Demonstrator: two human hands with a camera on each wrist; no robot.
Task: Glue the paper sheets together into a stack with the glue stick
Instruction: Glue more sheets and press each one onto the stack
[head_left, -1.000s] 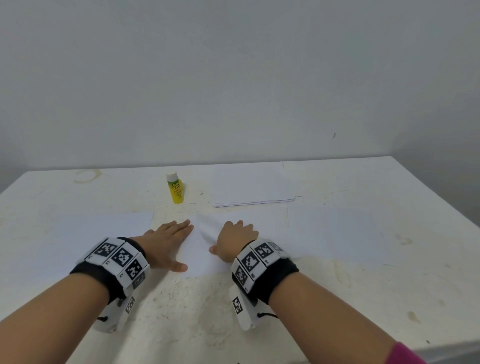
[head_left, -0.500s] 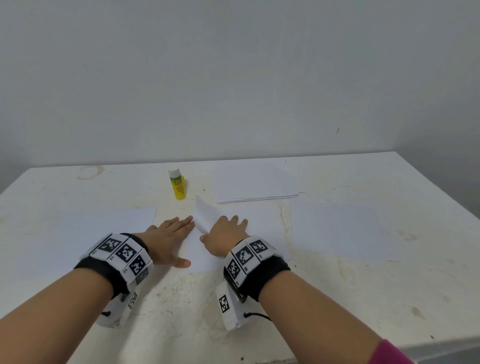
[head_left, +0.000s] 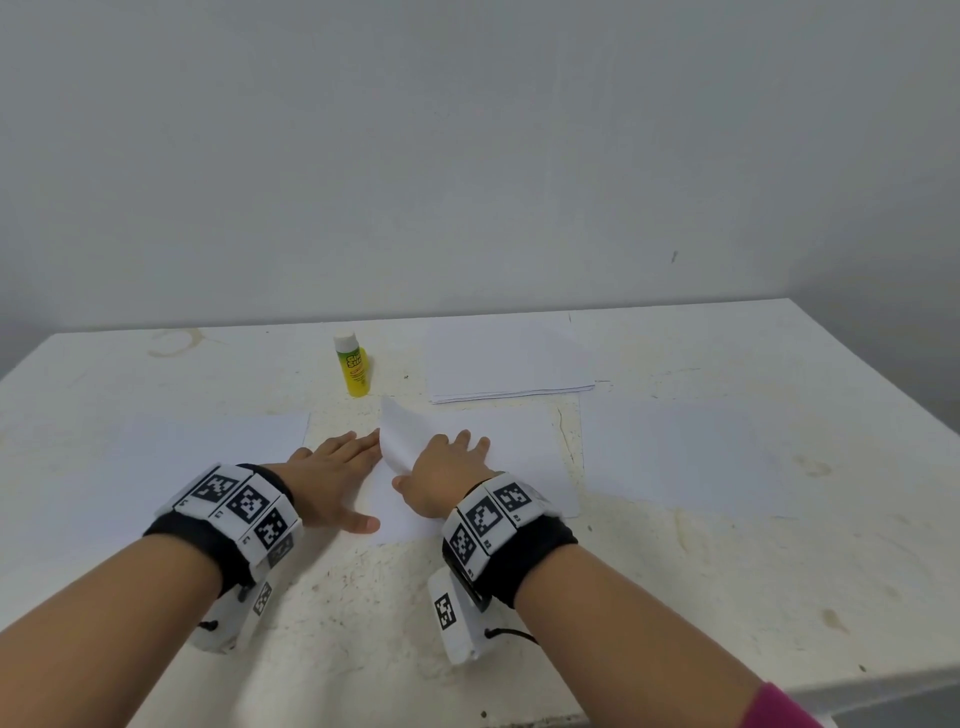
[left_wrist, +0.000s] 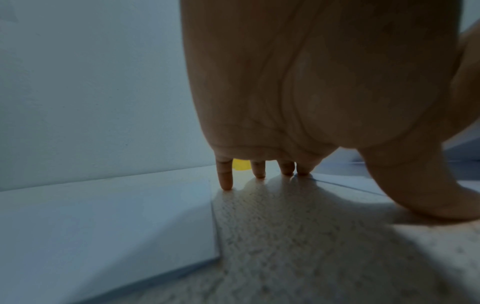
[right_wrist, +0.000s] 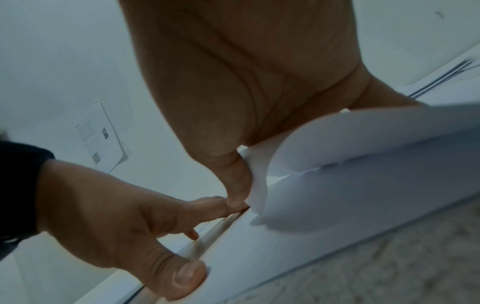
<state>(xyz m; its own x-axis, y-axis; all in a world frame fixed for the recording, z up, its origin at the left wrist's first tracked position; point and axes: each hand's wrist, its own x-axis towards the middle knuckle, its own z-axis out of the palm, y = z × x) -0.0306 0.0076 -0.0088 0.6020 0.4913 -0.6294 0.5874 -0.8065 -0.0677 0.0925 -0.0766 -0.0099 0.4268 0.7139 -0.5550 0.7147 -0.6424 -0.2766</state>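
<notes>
Paper sheet (head_left: 483, 457): limp, light; my right hand (head_left: 441, 478) pinches its lifted left corner, left hand (head_left: 332, 480) pressing flat, fingers straight.

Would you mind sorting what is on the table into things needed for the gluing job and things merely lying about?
Part of the job:
- glue stick, upright, untouched
- middle sheet, left edge lifted by the right hand
- left sheet
- right sheet
- paper stack behind
- left hand, flat

Lying about:
- nothing apart from the stained table
</notes>
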